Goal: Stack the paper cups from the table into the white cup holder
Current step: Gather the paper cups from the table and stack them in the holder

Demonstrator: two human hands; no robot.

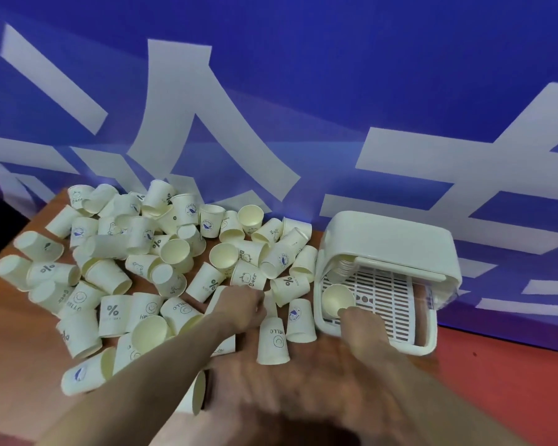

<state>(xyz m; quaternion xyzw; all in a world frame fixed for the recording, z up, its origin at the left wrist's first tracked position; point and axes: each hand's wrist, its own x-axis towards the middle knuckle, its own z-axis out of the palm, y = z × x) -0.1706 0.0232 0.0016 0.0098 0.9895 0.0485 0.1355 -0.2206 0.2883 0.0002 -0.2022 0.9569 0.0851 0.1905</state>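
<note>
Rightward, cup holder (384, 233) beside table edge (464, 336).

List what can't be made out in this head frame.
- Left hand: fingertips buried among paper cups; grasp unclear.
- Right hand: motion-blurred; touches the cup in the white cup holder, grip unclear.
- Stack under holder lid: count hidden.
- Bottom edge: dark blur, unidentifiable.
</note>
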